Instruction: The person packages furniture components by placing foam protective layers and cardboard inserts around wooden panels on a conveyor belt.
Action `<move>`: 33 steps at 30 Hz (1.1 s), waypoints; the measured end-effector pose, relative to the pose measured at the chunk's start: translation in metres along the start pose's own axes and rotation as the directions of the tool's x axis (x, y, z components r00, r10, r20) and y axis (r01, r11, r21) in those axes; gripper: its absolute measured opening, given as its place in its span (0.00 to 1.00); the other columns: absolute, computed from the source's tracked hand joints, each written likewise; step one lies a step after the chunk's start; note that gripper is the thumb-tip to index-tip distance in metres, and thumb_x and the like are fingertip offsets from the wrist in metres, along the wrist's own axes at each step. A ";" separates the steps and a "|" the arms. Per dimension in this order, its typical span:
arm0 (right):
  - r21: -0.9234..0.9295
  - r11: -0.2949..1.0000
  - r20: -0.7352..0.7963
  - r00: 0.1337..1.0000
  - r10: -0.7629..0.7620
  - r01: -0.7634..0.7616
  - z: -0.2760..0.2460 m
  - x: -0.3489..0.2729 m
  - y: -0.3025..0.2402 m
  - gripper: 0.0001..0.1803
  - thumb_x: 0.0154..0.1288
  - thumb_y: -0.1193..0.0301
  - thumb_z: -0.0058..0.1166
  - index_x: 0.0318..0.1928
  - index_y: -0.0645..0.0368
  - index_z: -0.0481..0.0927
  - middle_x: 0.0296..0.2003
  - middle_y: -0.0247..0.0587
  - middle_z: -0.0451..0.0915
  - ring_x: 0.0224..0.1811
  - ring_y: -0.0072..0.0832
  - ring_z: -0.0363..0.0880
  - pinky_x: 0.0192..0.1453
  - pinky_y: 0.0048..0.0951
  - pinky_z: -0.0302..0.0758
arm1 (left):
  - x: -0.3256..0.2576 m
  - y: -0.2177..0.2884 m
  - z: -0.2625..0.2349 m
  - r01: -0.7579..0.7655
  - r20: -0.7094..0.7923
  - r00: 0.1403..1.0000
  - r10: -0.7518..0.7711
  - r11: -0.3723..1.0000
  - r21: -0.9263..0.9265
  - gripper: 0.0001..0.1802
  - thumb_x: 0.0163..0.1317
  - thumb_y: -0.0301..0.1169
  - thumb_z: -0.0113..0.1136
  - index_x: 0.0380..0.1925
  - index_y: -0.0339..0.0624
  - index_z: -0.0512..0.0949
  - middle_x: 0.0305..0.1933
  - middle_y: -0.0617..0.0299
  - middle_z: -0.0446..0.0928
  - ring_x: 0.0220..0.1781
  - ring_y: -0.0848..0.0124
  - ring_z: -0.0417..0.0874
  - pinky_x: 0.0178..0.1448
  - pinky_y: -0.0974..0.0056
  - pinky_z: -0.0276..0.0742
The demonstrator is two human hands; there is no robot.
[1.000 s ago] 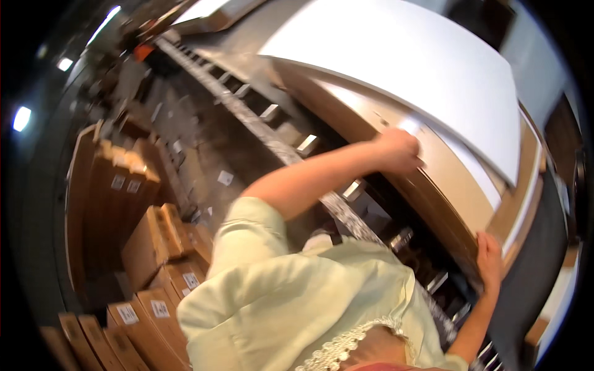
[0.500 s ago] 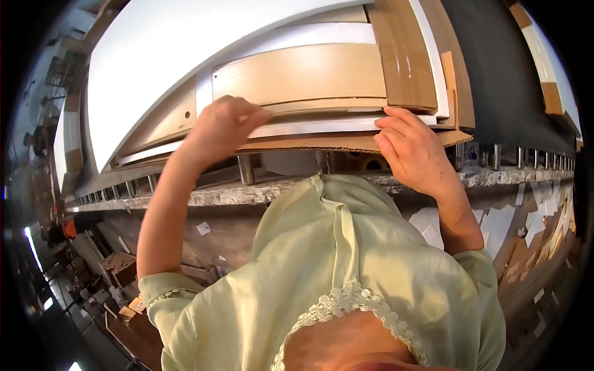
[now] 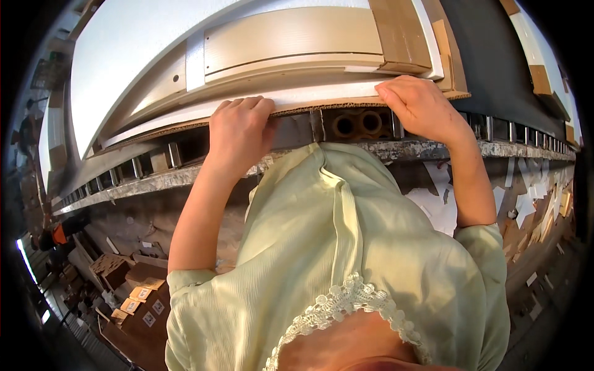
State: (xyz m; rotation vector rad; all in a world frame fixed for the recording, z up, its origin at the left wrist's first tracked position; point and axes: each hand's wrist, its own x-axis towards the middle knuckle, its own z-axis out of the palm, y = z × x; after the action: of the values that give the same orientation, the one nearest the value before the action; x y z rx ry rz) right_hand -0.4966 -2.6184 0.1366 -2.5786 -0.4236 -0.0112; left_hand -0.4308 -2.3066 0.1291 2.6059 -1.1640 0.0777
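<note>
A stack of flat panels lies on a roller conveyor (image 3: 154,176) in front of me: a white sheet (image 3: 124,62) at the far side, beige wood-grain boards (image 3: 291,34) on top, and a brown cardboard sheet (image 3: 309,102) underneath. My left hand (image 3: 240,130) curls its fingers over the near edge of the white-and-cardboard layer. My right hand (image 3: 424,108) presses down on the same edge near the stack's right corner, fingers closed over it. My pale green top (image 3: 346,260) fills the lower middle of the view.
Cardboard tubes (image 3: 359,123) show beneath the stack edge. A dark belt surface (image 3: 495,68) lies to the right. Cardboard boxes with labels (image 3: 136,297) stand on the floor at lower left. Paper scraps (image 3: 532,204) litter the floor at right.
The view swung from a side look to facing the stack squarely. Both hands have come onto the near edge of the panel layer and now grip it, the left slightly lower than before.
</note>
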 end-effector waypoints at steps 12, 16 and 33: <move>-0.299 0.953 0.050 0.996 0.070 -0.051 -0.002 0.076 -0.001 0.21 0.53 0.64 0.66 0.47 0.56 0.79 0.47 0.41 0.79 0.51 0.34 0.77 0.54 0.33 0.75 | -0.007 -0.002 0.016 -0.023 -0.051 0.998 0.029 0.993 0.116 0.04 0.47 0.23 0.57 0.25 0.41 0.74 0.31 0.58 0.79 0.36 0.59 0.82 0.40 0.57 0.75; -0.570 0.733 0.120 0.920 -0.372 0.371 0.040 0.122 -0.009 0.42 0.52 0.66 0.65 0.68 0.37 0.61 0.68 0.38 0.60 0.67 0.41 0.62 0.68 0.43 0.65 | -0.009 -0.001 0.015 0.023 -0.030 0.999 -0.020 0.993 0.118 0.07 0.49 0.24 0.62 0.29 0.44 0.76 0.32 0.60 0.80 0.38 0.60 0.83 0.42 0.57 0.75; -0.561 0.685 0.128 0.867 -0.482 0.464 0.081 0.132 0.002 0.41 0.55 0.66 0.58 0.71 0.38 0.60 0.70 0.51 0.60 0.72 0.46 0.58 0.73 0.58 0.55 | -0.020 0.012 0.019 0.048 -0.082 0.996 -0.039 0.993 0.111 0.14 0.43 0.21 0.63 0.33 0.42 0.76 0.44 0.55 0.82 0.50 0.58 0.83 0.49 0.56 0.76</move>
State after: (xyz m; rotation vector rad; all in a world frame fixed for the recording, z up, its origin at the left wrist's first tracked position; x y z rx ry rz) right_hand -0.3763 -2.5401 0.0777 -2.9544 -1.2430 -0.4294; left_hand -0.4542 -2.3048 0.1105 2.6978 -1.1053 0.2428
